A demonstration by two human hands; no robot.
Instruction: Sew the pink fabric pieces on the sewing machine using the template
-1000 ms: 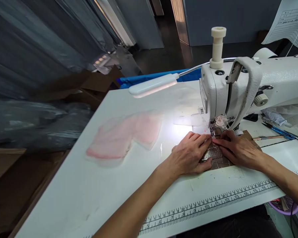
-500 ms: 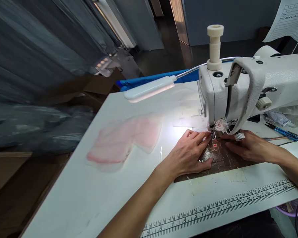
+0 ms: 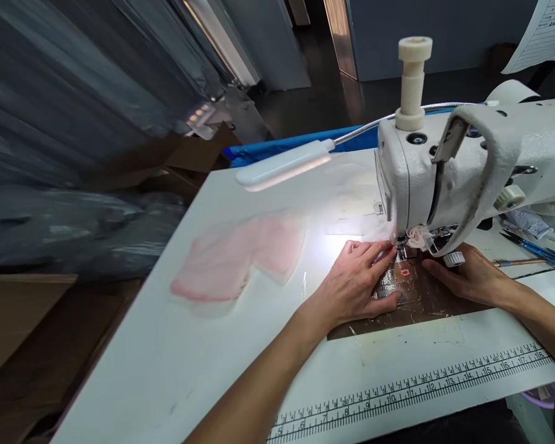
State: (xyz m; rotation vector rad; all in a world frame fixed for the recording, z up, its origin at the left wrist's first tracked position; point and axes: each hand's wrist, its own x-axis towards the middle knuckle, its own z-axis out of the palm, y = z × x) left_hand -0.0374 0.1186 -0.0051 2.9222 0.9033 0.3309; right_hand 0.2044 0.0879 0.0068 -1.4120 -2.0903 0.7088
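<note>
My left hand (image 3: 358, 280) lies palm down beside the presser foot (image 3: 406, 251) of a white sewing machine (image 3: 398, 176). Its fingers stretch to the needle area and the thumb spreads apart over the brown metal plate (image 3: 425, 302). Any cloth under those fingertips is too small or covered to make out. To the right of the foot is my right hand (image 3: 478, 280), open, its thumb extended toward the foot; the machine's guard and a white knob partly hide its other fingers. A ruffled pale pink scrap (image 3: 419, 237) hangs at the machine head just above the foot.
Sheer pink fabric pieces (image 3: 240, 256) lie on the white table (image 3: 176, 364) at left. A lit lamp (image 3: 284, 165) reaches over the table. Blue-handled snips (image 3: 536, 248) lie at right. A ruler strip (image 3: 411, 394) runs along the front edge; cardboard boxes (image 3: 23, 320) stand at left.
My right hand has drawn slightly back from the presser foot. My left hand keeps nearly the same place by the needle. The whole view has shifted a little.
</note>
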